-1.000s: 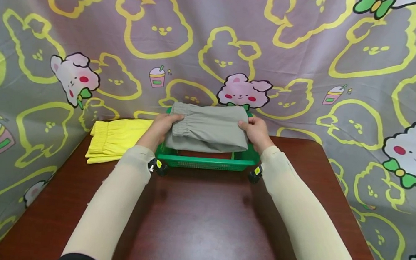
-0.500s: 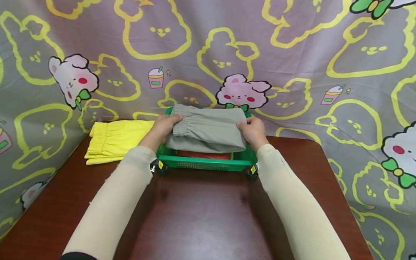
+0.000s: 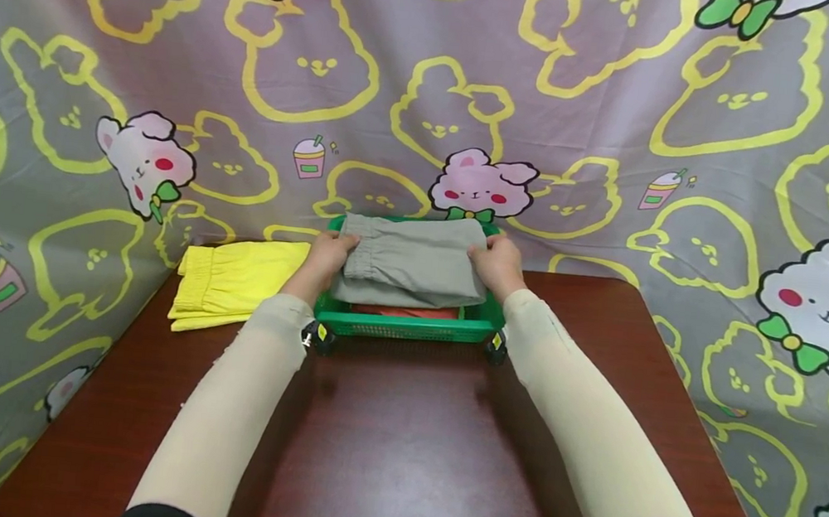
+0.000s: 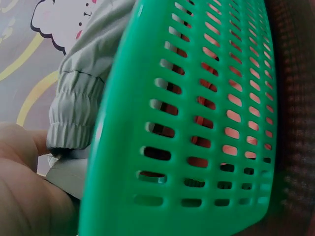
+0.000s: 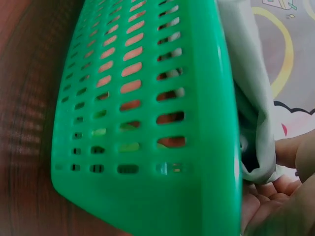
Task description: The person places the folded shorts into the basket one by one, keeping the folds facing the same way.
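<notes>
A folded pair of grey pants (image 3: 418, 259) with a gathered elastic waistband lies level over the green basket (image 3: 415, 328). My left hand (image 3: 328, 256) grips the waistband end, thumb on top, just inside the basket's left side. At the opposite end my right hand (image 3: 498, 264) pinches the folded edge. Under the pants, an orange-red folded cloth (image 3: 405, 311) shows inside the basket. The left wrist view has the ribbed waistband (image 4: 74, 110) beside my fingers. In the right wrist view the grey fold (image 5: 263, 142) sits between thumb and fingers, above the basket rim.
Folded yellow pants (image 3: 236, 279) lie on the brown table (image 3: 412, 441) left of the basket, close to my left forearm. A patterned cloth backdrop (image 3: 602, 102) hangs right behind the basket and along both sides of the table.
Both hands have lowered the grey pants slightly toward the basket and drawn a little closer together. More of the orange-red cloth shows beneath. The yellow pants have stayed in place.
</notes>
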`<action>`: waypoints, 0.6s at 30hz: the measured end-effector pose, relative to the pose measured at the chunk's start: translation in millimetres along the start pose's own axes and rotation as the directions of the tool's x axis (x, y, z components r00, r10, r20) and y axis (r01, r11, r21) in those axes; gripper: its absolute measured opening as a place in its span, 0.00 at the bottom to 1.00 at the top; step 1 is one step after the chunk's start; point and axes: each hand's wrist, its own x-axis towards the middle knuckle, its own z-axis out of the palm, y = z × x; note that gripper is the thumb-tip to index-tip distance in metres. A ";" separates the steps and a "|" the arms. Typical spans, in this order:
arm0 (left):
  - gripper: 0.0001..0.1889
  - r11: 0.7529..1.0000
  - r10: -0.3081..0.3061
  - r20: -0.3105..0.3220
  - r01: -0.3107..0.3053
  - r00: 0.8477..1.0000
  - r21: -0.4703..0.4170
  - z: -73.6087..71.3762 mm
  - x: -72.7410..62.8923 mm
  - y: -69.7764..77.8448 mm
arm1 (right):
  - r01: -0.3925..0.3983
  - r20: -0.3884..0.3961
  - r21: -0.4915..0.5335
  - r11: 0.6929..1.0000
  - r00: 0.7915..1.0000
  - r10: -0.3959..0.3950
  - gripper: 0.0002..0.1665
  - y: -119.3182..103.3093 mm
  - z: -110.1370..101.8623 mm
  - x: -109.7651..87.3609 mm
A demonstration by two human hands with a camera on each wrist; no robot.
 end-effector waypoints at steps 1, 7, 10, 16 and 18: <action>0.32 1.000 0.005 0.000 -0.005 1.000 0.007 0.5 -0.3 -0.2 | 0.002 0.000 -0.005 1.000 1.000 -0.002 0.22 0.4 0.5 -0.2; 0.32 0.999 0.024 -0.007 -0.024 1.000 0.031 4.5 -1.1 -0.4 | 0.012 -0.029 -0.051 0.999 1.000 -0.013 0.24 -0.6 3.5 -2.5; 0.33 0.998 0.014 -0.015 -0.013 1.000 0.069 5.8 -2.2 0.1 | 0.006 -0.044 -0.084 0.996 0.999 -0.010 0.27 -1.6 6.2 -3.3; 0.33 0.983 0.004 -0.013 -0.002 1.000 0.186 7.2 -6.3 -0.9 | 0.016 -0.042 -0.140 0.990 0.999 -0.023 0.32 -1.8 12.7 -5.9; 0.34 0.974 0.005 -0.014 -0.001 1.000 0.227 7.9 -7.1 -2.2 | 0.022 -0.040 -0.150 0.988 0.999 -0.028 0.32 -1.7 14.4 -7.6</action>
